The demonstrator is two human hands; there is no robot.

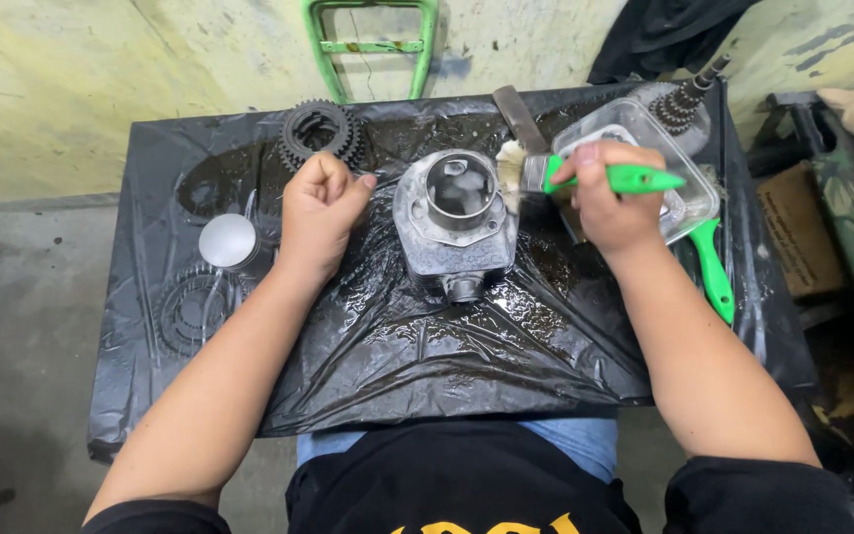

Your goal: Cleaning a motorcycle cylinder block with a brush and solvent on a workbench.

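Both forearms reach over wet black plastic sheet [427, 366]: left hand [318, 213] fisted, empty, right hand [610, 198] gripping green-handled brush [585, 176], mid-scrub on engine cylinder [457, 222]; looks like bristles want pushing around the bore.

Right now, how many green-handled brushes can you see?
2: one green-handled brush held in the right hand, bristles at the metal cylinder; a second brush lies beside the clear tray, partly hidden.

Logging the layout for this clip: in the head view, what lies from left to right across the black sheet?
Round metal cap → left hand → metal engine cylinder → paintbrush in the right hand → spare green handle.
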